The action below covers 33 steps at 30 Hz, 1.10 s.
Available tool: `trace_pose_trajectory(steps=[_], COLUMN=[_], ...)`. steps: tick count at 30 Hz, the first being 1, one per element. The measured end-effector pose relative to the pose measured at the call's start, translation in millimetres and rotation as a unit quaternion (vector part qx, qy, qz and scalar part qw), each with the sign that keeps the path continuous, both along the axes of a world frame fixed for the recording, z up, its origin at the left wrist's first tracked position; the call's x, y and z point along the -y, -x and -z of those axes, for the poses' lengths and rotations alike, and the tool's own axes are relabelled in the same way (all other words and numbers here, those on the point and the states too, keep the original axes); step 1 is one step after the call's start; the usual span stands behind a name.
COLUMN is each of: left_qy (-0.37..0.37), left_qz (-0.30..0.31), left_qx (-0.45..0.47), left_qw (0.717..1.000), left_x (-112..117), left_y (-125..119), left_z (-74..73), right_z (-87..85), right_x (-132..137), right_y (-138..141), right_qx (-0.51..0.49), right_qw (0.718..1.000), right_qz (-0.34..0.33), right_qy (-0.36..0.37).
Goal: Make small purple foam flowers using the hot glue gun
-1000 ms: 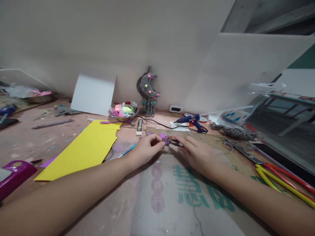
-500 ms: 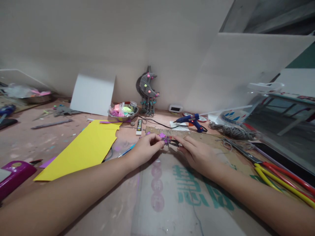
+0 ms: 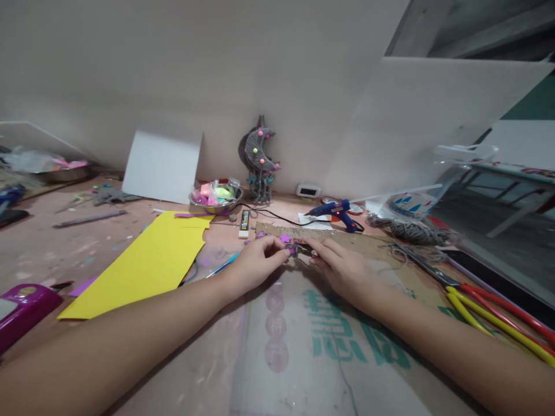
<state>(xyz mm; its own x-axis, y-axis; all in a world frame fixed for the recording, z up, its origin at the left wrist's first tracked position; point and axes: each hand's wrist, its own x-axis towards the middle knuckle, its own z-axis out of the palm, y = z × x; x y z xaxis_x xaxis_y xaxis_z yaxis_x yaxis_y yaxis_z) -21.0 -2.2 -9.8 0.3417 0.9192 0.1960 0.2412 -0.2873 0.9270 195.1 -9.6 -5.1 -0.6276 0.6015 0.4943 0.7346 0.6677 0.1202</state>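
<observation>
Between the thumb and fingers of my left hand [image 3: 265,255], a small purple flower-shaped piece [image 3: 292,249] is pinched, with grey parts on it. My right hand [image 3: 340,260] closes around a small dark two-pronged tool [image 3: 305,249] whose points face left and meet the purple piece. Fingers cover most of the tool, so its exact kind does not show. Just behind the fingertips lies another purple flower cutout [image 3: 285,237]. Below both hands is a clear plastic sheet [image 3: 299,381] over cardboard with green lettering.
Yellow paper [image 3: 139,266] and a blue pen [image 3: 223,264] lie left. A blue glue gun [image 3: 333,209], grey yarn [image 3: 407,229] and large red-and-yellow-handled scissors [image 3: 455,284] sit right. Behind are a bowl of colourful clay [image 3: 215,197] and a grey moon ornament [image 3: 259,151].
My right hand has shifted slightly left, bringing the dark tool further onto the purple piece, and less of its prongs shows. My left hand stays almost still.
</observation>
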Motion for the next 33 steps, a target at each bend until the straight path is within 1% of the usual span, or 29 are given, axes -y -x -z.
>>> trace_pose_trajectory(steps=[7, 14, 23, 27, 29, 33], left_qy=[0.001, -0.002, 0.012, 0.01, 0.005, 0.009], left_qz=[0.004, 0.0, 0.01, -0.001, -0.009, -0.017], left_qx=[-0.002, -0.009, -0.003, 0.001, 0.01, 0.042], left_qw=[1.0, 1.0, 1.0, 1.0, 1.0, 0.999], left_x=[1.4, 3.0, 3.2, 1.1, -1.7, -7.0], left_y=[-0.1, -0.6, -0.1, -0.5, -0.5, 0.0], left_z=[-1.7, -4.2, -3.3, -2.6, -0.4, 5.3], right_z=[-0.5, -0.7, 0.7, -1.3, -3.5, -8.1], right_x=[0.7, 0.4, -0.3, 1.0, 3.9, 12.5], right_y=[-0.4, 0.1, -2.5, -2.3, -1.5, 1.6], right_qx=[0.0, 0.007, 0.004, -0.006, 0.008, 0.061], right_qw=[1.0, 1.0, 0.999, 0.999, 0.998, 0.989], right_qz=[-0.016, -0.002, -0.032, -0.041, -0.064, -0.133], right_qy=[-0.002, -0.001, -0.006, -0.004, 0.003, 0.018])
